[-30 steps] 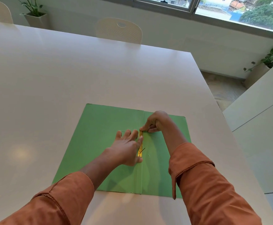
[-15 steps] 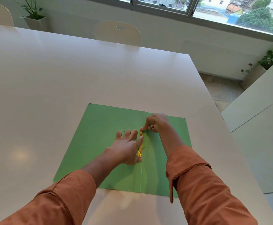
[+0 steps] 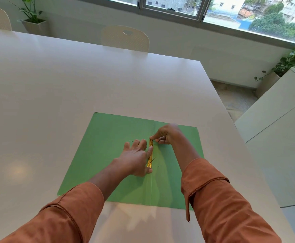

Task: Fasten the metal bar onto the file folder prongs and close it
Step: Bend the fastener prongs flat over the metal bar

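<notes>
Since earlier frame our hands barely moved. Left hand [image 3: 136, 159] flat, open, pressing metal bar [image 3: 150, 153] on open green folder [image 3: 108, 151]; right hand [image 3: 167, 135] pinching bar's far end. Bar thin, stiff, probably slippery: we hold by ends.

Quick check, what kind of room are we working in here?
Likely an office or meeting room: a large white table, a pale chair pushed in at the far side, potted plants under wide windows.

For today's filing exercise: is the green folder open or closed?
Open. The green folder lies spread flat on the table, both covers showing, gold bar along its crease.
</notes>
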Motion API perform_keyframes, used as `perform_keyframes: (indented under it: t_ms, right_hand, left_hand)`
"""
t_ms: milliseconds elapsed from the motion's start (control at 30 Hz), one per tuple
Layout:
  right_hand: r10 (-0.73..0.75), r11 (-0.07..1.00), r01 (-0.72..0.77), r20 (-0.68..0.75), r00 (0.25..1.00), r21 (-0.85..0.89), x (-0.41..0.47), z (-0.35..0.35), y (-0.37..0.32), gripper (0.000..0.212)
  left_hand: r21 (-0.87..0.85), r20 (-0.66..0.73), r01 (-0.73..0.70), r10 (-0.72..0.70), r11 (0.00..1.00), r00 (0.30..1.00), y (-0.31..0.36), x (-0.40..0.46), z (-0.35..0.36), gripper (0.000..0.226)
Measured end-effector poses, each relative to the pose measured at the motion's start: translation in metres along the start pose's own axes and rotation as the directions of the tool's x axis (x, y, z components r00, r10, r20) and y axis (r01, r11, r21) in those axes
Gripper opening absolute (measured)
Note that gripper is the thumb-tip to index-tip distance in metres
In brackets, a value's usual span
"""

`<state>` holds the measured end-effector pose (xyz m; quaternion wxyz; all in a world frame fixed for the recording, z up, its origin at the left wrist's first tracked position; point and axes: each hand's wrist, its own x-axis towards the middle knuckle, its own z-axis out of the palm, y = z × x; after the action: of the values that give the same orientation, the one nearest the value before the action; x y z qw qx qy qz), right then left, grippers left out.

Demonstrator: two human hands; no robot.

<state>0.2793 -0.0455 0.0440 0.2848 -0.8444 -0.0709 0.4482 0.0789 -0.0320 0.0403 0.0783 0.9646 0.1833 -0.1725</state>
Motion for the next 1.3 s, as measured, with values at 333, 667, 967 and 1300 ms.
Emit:
perform_keyframes:
  t_ms: [333,667,967,1300]
  right_hand:
    - [-0.273,0.955,0.276,-0.046,0.961,0.111,-0.019,-0.001,0.015,0.037]
    - [-0.597,0.801,0.598,0.112,0.795,0.020,-0.087,-0.007,0.116,0.027]
    - [-0.742,0.670,0.716,-0.147,0.654,-0.195,-0.093,0.031,0.132,0.007]
    - [-0.794,0.608,0.742,-0.252,0.554,-0.282,-0.099,0.040,0.152,0.008]
  left_hand:
    - [-0.098,-0.063,-0.011,0.005,0.995,0.998,-0.008,0.002,0.009,0.095]
    - [-0.184,-0.104,-0.024,0.005,0.983,0.995,-0.018,0.006,0.017,0.098]
    - [-0.173,-0.059,-0.027,0.017,0.985,0.998,-0.024,0.005,0.016,0.100]
    - [-0.207,-0.047,-0.020,0.010,0.978,0.999,-0.030,0.010,0.018,0.089]
